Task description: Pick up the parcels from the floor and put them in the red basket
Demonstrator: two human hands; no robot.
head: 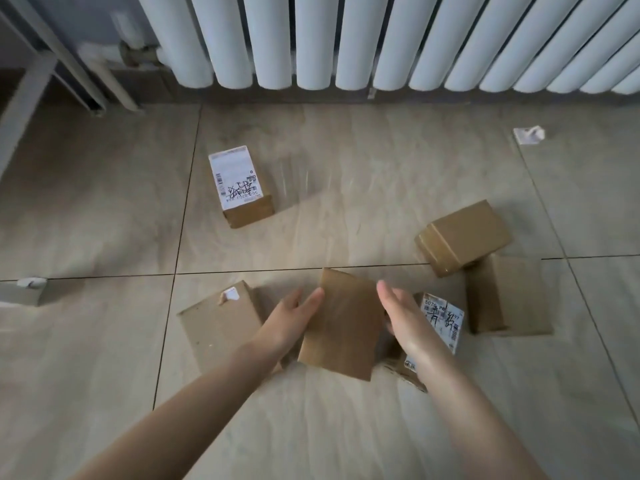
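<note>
Both hands are open with straight fingers on either side of a plain brown parcel (343,327) on the near floor (346,427). The left hand (294,320) touches its left edge. The right hand (405,317) is just beside its right edge, above a labelled parcel (441,320). Another labelled parcel (239,187) lies far left, near the radiator (346,39).
</note>
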